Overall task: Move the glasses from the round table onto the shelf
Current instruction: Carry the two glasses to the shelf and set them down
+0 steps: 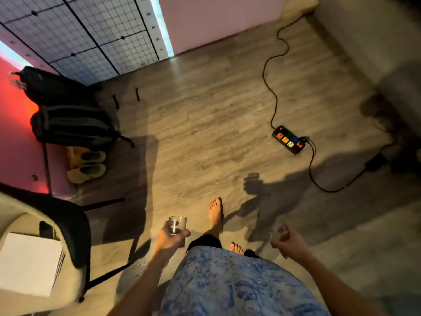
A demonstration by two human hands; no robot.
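A lived-in room of a home

Wood-look plank floor (205, 124) runs wall to wall, and the person stands on it with bare feet (215, 215). Against the left wall two dark backpacks (68, 115) are stacked, with a pair of soft slippers (87, 166) on the floor just beside them. A multicoloured power strip (288, 139) lies on the floor toward the right, its black cable (271, 71) snaking back to the far wall. A dark-framed chair (75, 226) stands at the lower left. A wire grid panel (75, 35) leans at the far left corner, next to a pink wall (216, 19)
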